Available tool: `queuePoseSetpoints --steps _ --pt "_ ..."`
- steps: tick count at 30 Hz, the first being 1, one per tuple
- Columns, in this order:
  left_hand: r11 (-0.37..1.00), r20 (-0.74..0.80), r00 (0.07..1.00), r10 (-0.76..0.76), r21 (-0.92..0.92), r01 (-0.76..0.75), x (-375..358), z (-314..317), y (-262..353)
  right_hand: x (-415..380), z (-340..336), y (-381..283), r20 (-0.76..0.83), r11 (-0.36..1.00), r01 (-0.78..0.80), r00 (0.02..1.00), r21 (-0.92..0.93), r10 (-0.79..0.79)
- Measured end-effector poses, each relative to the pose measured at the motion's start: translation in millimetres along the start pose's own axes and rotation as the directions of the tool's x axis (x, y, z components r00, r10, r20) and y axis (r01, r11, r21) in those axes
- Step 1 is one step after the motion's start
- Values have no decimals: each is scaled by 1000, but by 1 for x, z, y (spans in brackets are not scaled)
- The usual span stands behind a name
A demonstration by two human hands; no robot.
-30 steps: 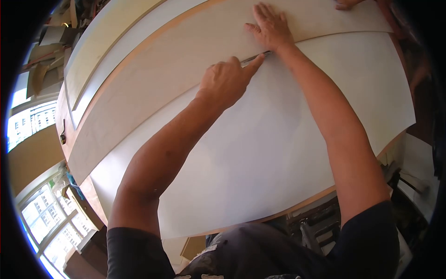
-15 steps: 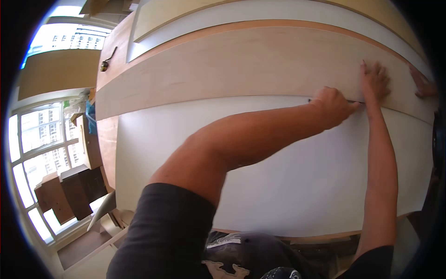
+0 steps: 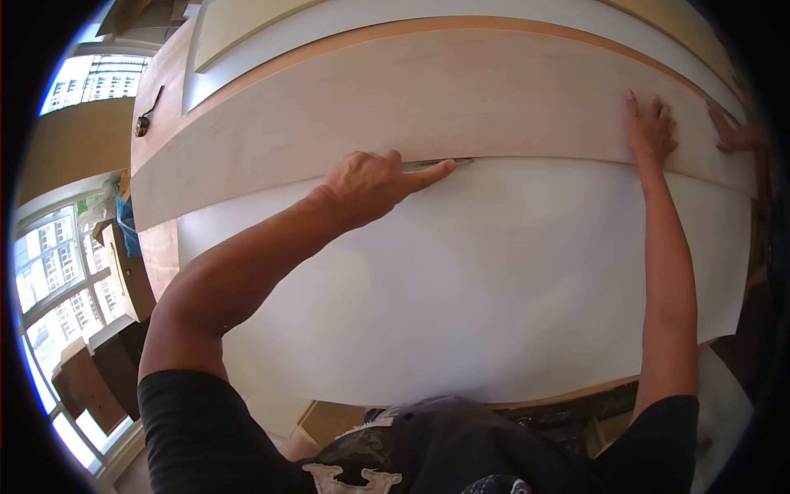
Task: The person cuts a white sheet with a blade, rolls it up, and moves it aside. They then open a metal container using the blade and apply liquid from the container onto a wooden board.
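My left hand [image 3: 366,185] is closed round a slim utility knife [image 3: 465,160], its index finger stretched along it. Most of the knife is hidden by the hand; its narrow metal end points right. It lies along the near edge of a long pale wooden board [image 3: 428,95]. Under and in front of that board spreads a large white sheet [image 3: 461,288]. My right hand [image 3: 650,130] lies flat on the board near its right end, fingers spread, holding nothing.
Another person's hand [image 3: 732,134] rests on the board's far right end. A tape measure [image 3: 142,125] lies on the wooden tabletop [image 3: 160,251] at the left. Behind the board are more panels [image 3: 247,33]. Dark wooden pieces [image 3: 86,387] stand by the window.
My left hand has slid a long way left along the board's edge with the knife. My right hand stays on the board. The camera view has shifted slightly.
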State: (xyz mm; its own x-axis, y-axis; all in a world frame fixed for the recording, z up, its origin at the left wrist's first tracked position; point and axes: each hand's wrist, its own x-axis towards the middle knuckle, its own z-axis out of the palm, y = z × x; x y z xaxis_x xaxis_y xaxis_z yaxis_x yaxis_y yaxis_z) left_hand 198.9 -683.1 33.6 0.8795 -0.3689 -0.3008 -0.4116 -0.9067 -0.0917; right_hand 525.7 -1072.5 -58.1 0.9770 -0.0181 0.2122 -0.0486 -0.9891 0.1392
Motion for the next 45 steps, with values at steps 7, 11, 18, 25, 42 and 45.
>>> queuePoseSetpoints --steps 7,11,18,25,42,45 --pt "999 -56 998 -21 35 23 -51 26 -29 1 2 3 15 1000 1 1000 -30 -1" --pt "998 -118 993 -22 62 29 -59 33 -31 3 5 4 -7 1000 -5 1000 -14 5" --pt "976 161 963 -218 66 210 -151 38 -63 -5 9 4 -22 1000 -4 1000 2 4" --pt "940 314 891 -329 18 341 -105 -11 -9 -3 -6 0 -14 999 -28 999 44 29" --pt "989 -79 995 64 -126 -73 237 -90 173 -6 -12 1 41 993 -44 998 114 39" --pt "987 -99 994 49 -150 -64 202 -77 146 -5 -6 -2 25 994 -17 1000 105 15"
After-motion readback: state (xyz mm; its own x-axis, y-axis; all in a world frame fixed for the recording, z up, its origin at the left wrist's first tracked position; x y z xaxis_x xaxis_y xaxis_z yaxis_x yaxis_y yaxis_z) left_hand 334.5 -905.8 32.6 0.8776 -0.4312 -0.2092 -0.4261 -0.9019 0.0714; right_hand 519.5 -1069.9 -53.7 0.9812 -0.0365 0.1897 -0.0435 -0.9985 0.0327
